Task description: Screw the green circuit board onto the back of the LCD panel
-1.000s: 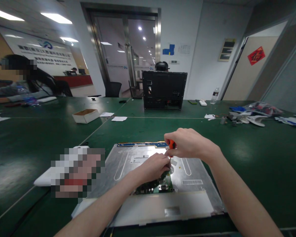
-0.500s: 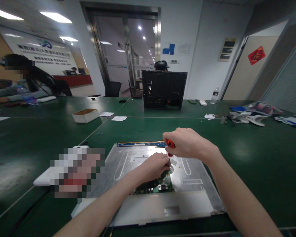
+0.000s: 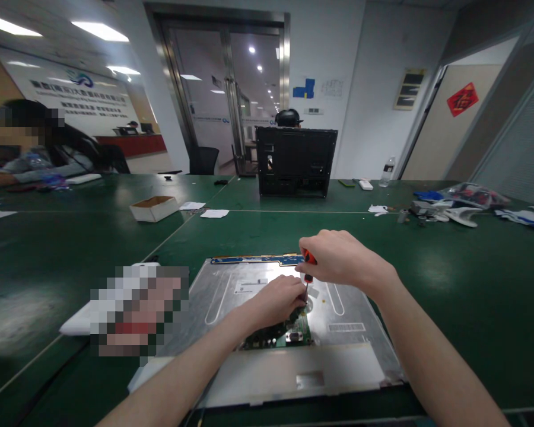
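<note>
A silver metal display panel [image 3: 347, 323] lies flat on the green table [image 3: 463, 279] in front of me. A green circuit board [image 3: 279, 336] sits on its middle. My right hand [image 3: 342, 258] grips an orange-handled screwdriver [image 3: 308, 258], held upright with its tip down at the board's far corner. My left hand [image 3: 278, 299] rests on the board and pinches the screwdriver's shaft near the tip. A blue strip board [image 3: 253, 260] runs along the panel's far edge.
A white object [image 3: 78, 320] lies left of the panel. A black monitor casing [image 3: 296, 161] stands at the table's far side with a person's head behind it. A small cardboard box [image 3: 155, 208], papers, a bottle [image 3: 387, 172] and parts at right. Another person sits far left.
My right hand has shifted slightly on the screwdriver handle, up and a little to the right. My left hand and the panel stay where they were.
</note>
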### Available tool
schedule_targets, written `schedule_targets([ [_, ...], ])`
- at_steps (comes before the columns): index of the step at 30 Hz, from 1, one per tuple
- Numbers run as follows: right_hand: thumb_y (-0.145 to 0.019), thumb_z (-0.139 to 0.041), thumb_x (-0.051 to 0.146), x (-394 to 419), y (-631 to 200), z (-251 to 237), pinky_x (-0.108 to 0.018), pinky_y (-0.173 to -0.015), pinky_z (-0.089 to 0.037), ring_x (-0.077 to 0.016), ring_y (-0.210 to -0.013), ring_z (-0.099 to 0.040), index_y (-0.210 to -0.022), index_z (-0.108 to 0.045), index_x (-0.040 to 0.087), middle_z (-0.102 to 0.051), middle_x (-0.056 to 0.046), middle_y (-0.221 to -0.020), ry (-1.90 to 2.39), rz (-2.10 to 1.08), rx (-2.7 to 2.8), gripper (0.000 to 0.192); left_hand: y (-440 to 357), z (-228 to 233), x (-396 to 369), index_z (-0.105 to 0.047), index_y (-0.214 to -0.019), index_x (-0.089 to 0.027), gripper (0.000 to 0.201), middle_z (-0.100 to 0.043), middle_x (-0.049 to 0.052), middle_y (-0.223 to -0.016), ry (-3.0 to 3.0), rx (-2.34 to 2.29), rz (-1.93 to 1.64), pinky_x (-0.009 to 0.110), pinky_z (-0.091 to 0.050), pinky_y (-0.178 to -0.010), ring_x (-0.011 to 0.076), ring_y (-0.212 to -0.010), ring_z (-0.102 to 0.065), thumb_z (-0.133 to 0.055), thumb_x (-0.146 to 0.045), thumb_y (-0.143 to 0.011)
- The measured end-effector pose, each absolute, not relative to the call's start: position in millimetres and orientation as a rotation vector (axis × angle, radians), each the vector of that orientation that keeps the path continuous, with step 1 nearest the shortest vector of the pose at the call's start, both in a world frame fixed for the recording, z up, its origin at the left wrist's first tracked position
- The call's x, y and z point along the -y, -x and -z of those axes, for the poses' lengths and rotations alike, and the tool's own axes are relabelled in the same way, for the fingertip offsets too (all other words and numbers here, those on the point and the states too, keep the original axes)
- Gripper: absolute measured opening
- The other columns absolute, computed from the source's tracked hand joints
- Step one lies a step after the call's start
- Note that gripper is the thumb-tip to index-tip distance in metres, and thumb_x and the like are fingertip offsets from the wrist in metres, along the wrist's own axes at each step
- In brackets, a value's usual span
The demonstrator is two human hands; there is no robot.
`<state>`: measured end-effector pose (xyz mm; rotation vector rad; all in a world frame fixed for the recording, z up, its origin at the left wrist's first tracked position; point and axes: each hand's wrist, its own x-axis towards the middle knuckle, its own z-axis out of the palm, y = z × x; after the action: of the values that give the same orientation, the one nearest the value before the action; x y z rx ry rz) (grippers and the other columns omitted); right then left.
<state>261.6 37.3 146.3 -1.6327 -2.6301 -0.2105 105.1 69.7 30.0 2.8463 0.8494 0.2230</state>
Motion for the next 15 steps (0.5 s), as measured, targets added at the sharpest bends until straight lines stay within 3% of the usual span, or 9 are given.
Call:
schedule_targets([
  [6,-0.077,-0.057,0.030,-38.1,-264.5,-146.0,-0.026,-0.049,-0.023,-0.0159,-0.065,-0.057,-0.087,-0.057,0.020,-0.066,-0.003,-0.078,1.482,0.111,2.688,0.014,-104.6,-30.3,-69.2,-0.063,-0.079,-0.015,0.007,-0.066,0.003,-0.081,-2.858,-0.856,-0.218,0.027,-0.040,-0.064,0.0193,-0.076,-0.060,-0.060,-0.012,-0.084],
  [15,-0.076,-0.056,0.031,-38.4,-264.1,-145.5,-0.026,-0.049,-0.021,-0.0150,-0.063,-0.055,-0.086,-0.058,0.020,-0.066,-0.004,-0.079,1.521,0.118,2.688,0.015,-104.4,-28.6,-69.2,-0.064,-0.082,-0.016,0.006,-0.067,0.003,-0.085,-2.842,-0.845,-0.231,0.027,-0.041,-0.068,0.0198,-0.081,-0.061,-0.061,-0.011,-0.084],
])
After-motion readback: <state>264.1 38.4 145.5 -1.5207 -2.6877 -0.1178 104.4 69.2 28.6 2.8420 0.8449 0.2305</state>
